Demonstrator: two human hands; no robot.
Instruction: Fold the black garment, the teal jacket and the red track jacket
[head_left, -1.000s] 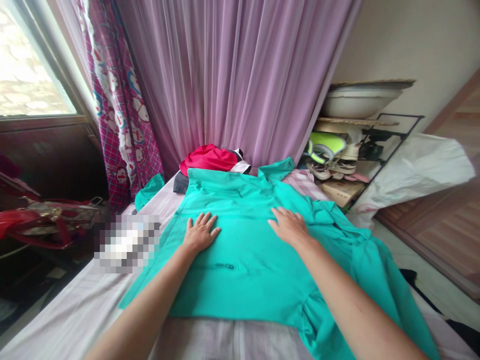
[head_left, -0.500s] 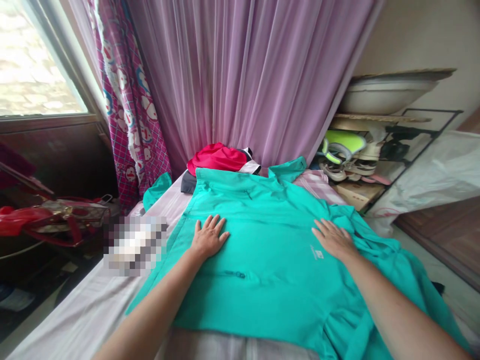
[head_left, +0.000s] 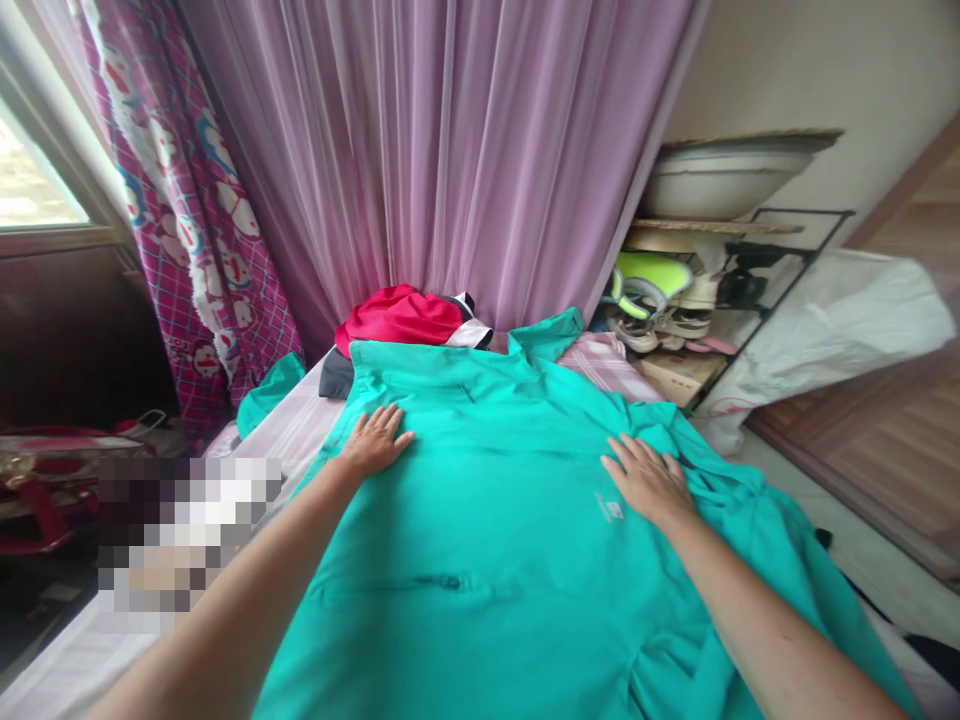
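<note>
A teal jacket (head_left: 480, 520) lies spread over the bed, with a zipped pocket near its middle and a small white logo to the right. My left hand (head_left: 377, 440) rests flat on the jacket's left part, fingers spread. On the right, my right hand (head_left: 649, 478) lies palm down just above the logo, fingers stretched out. Creases bunch in the cloth beyond and below my right hand. Neither hand grips the fabric.
Behind the jacket sits a red garment (head_left: 405, 318) among dark and white cloth. A lilac curtain (head_left: 450, 150) hangs at the back. To the right stands a rack with shoes (head_left: 637, 330), a basin (head_left: 731, 183) and a white plastic bag (head_left: 832, 330). Striped bedding (head_left: 292, 425) shows at left.
My view has shifted to the right and slightly closer. My left hand has slid a little toward the jacket's left edge; my right hand stays near the logo.
</note>
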